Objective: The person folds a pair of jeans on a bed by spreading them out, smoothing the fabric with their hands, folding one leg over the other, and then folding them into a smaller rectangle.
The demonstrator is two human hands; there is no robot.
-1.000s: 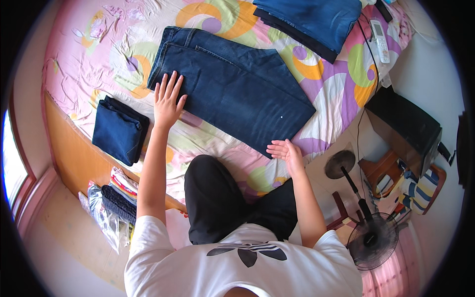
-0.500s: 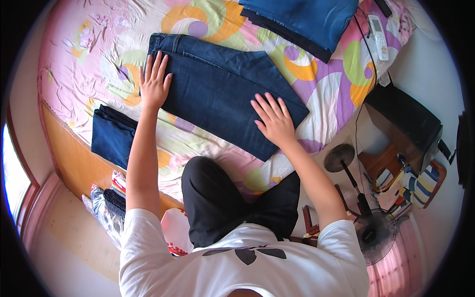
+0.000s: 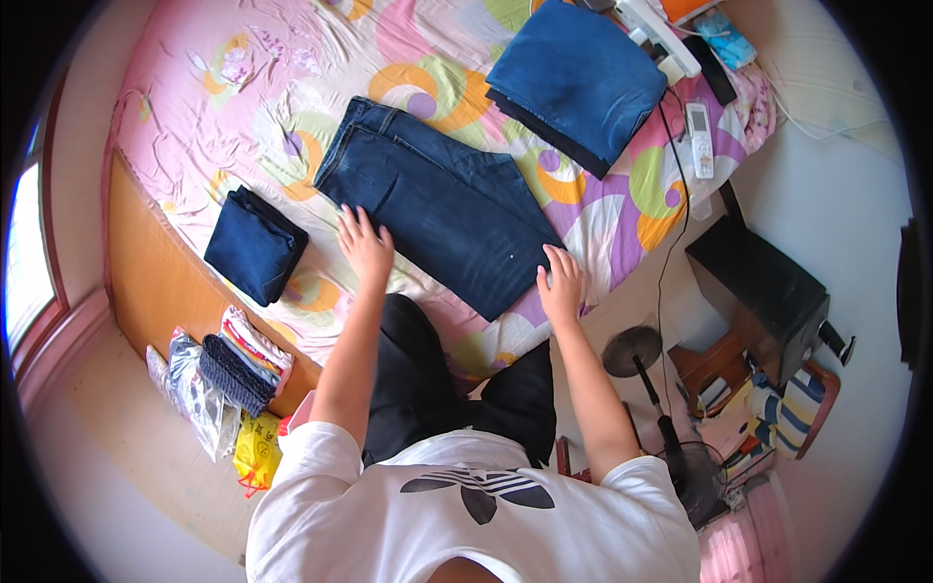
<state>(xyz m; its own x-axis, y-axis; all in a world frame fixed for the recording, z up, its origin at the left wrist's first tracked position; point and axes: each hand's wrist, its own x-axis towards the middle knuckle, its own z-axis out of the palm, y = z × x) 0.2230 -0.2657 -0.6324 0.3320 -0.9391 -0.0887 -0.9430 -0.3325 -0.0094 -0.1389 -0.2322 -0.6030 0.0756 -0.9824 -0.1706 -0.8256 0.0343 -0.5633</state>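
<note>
A pair of dark blue jeans (image 3: pixel 442 209), folded in half lengthwise, lies flat on the patterned bed sheet (image 3: pixel 389 39). Its waistband points to the far left and its hems to the near right. My left hand (image 3: pixel 367 251) rests at the near edge of the jeans below the waist, fingers spread. At the hem end, my right hand (image 3: pixel 562 287) touches the right corner with its fingers apart. To the left sits a small folded dark blue garment (image 3: pixel 255 245). Beyond the jeans, at the far right, lies a stack of blue folded trousers (image 3: pixel 578 83).
A white remote control (image 3: pixel 699 141) and a power strip (image 3: pixel 661 39) lie at the bed's right side, with a black cable running down. On the floor stand a black box-shaped cabinet (image 3: pixel 753 291) and a fan. Folded clothes (image 3: pixel 248 360) and a yellow bag (image 3: pixel 258 452) are at the left.
My left hand has come down from the waistband to the near edge. My right hand has slid off the leg to the hem corner. The whole view has shifted.
</note>
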